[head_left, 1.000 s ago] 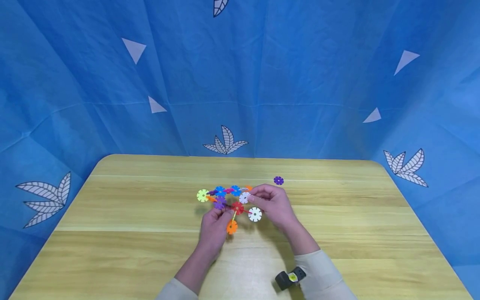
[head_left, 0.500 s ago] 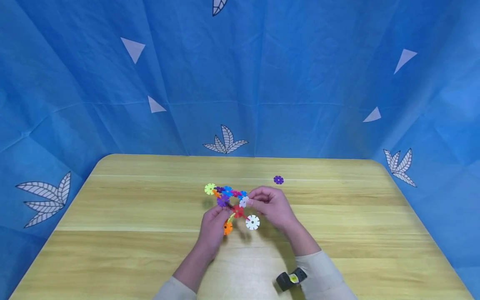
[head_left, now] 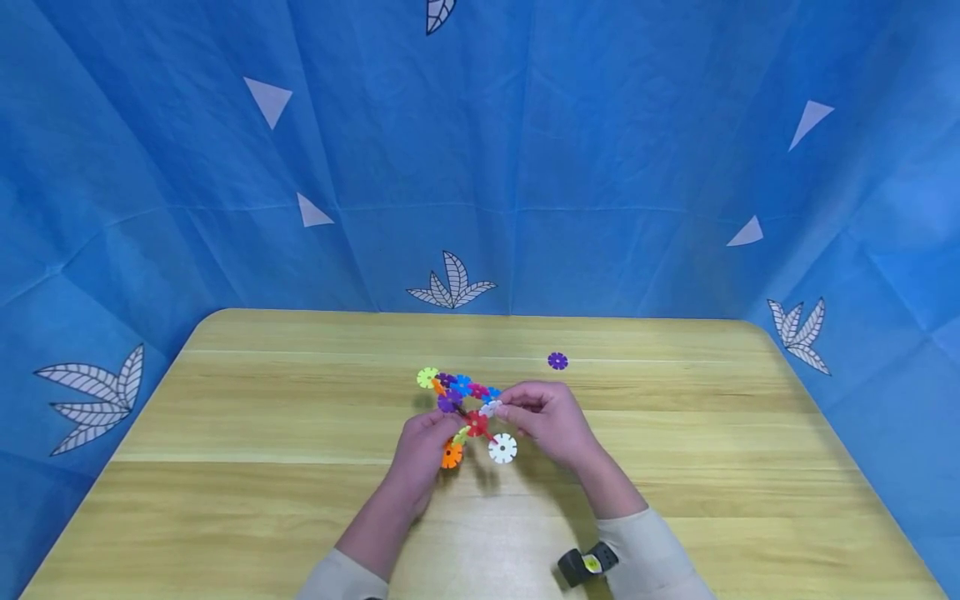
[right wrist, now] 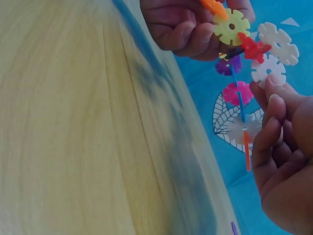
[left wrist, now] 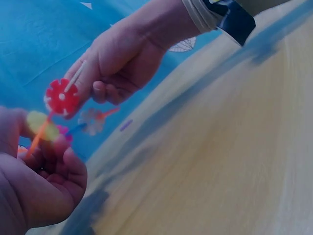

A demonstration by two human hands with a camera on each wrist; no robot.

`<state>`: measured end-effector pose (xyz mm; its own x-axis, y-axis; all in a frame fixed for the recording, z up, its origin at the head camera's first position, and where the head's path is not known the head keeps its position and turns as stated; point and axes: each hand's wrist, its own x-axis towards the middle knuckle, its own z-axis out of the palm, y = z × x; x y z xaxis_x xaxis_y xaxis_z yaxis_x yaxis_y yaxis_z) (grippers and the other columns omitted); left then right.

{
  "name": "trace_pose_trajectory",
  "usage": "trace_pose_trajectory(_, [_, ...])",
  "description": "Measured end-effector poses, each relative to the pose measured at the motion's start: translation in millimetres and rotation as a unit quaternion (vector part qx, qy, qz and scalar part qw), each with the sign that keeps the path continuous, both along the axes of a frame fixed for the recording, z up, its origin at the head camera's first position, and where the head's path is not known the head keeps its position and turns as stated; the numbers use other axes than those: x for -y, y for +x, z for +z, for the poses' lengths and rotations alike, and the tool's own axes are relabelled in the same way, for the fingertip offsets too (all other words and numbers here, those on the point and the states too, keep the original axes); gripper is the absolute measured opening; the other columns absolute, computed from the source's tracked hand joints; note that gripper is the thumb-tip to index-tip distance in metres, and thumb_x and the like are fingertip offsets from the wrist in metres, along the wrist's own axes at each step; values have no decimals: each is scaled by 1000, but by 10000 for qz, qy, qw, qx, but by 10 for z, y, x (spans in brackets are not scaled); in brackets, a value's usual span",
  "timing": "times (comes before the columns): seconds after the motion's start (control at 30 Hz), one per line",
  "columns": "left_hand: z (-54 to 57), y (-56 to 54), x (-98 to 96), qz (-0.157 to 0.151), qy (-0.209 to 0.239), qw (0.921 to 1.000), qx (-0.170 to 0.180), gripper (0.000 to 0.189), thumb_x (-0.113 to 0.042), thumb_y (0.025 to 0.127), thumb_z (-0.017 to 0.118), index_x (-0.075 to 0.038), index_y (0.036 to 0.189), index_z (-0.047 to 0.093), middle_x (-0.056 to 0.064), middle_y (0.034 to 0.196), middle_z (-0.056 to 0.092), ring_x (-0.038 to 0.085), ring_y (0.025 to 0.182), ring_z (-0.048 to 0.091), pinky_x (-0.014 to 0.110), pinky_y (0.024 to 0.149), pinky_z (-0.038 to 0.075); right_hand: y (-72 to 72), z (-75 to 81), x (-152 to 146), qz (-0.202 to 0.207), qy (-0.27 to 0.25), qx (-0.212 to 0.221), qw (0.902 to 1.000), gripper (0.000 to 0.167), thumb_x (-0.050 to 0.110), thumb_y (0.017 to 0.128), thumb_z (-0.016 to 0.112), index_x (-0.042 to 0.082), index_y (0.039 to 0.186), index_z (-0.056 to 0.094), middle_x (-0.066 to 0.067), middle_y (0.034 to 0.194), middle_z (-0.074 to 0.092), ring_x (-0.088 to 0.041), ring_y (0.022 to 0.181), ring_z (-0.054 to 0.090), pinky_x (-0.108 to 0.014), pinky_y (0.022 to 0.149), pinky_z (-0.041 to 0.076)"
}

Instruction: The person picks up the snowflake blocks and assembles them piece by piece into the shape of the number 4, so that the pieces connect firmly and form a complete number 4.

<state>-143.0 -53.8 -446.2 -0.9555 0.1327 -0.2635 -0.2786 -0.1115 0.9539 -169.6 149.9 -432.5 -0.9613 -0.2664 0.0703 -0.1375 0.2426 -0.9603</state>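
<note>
My left hand (head_left: 422,457) grips a joined chain of notched plastic snowflake discs, held above the table. In the head view the chain includes a yellow-green disc (head_left: 427,378), a purple disc (head_left: 450,401), a red disc (head_left: 476,423), an orange disc (head_left: 452,455) and a large white disc (head_left: 502,448). Between thumb and finger, my right hand (head_left: 553,423) pinches a smaller white disc (right wrist: 268,71), close beside the red disc (right wrist: 254,47). Whether the two discs are interlocked I cannot tell. A pink disc (right wrist: 238,93) shows farther along the chain.
A loose purple disc (head_left: 557,361) lies on the wooden table (head_left: 675,450), beyond my right hand. A dark wrist device (head_left: 588,564) is strapped at the right sleeve. Blue patterned cloth (head_left: 480,167) hangs behind the table.
The chain has turned in my left hand: its yellow-green end moved right, the large white disc moved nearer to me. The pinched white disc looks more tilted. My right hand shifted slightly.
</note>
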Motion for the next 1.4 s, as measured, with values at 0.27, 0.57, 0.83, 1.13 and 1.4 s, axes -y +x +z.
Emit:
trace_pose_trajectory(0.27, [30, -1, 15, -209, 272, 9991, 263, 17, -15, 92, 64, 2, 90, 68, 11, 105, 59, 23, 92, 53, 32, 78, 47, 13, -4, -34, 190, -122, 162, 9996, 4, 5, 91, 73, 4, 95, 75, -26, 86, 66, -17, 58, 53, -25, 50, 45])
trace_pose_trajectory(0.57, [47, 11, 45, -564, 1170, 9904, 480, 16, -7, 94, 60, 9, 98, 62, 16, 99, 61, 16, 68, 60, 24, 62, 54, 31, -2, -42, 295, -100, 235, 9992, 5, 5, 92, 72, 6, 95, 75, -27, 84, 65, -16, 52, 50, -23, 46, 43])
trace_pose_trajectory(0.83, [88, 28, 41, -587, 1579, 9832, 705, 24, -4, 95, 58, 14, 110, 55, 17, 96, 61, 17, 71, 62, 24, 66, 56, 50, 18, -41, 270, -34, 40, 9996, 5, 5, 90, 74, 4, 94, 76, -25, 82, 67, -13, 47, 48, -20, 41, 39])
trace_pose_trajectory(1.13, [133, 59, 16, -417, 1899, 9776, 811, 25, -3, 96, 58, 15, 113, 53, 17, 97, 61, 17, 71, 63, 23, 68, 56, 86, 75, -21, 138, -67, -124, 9998, 3, 5, 88, 76, 5, 92, 76, -21, 82, 69, -13, 46, 48, -21, 41, 40])
trace_pose_trajectory(1.4, [141, 76, -5, -355, 1851, 9799, 660, 24, -3, 96, 57, 15, 111, 53, 18, 99, 60, 18, 77, 63, 27, 75, 57, 106, 66, -19, 190, 7, -328, 9993, 4, 9, 89, 76, 6, 91, 77, -22, 80, 68, -13, 45, 48, -21, 40, 39])
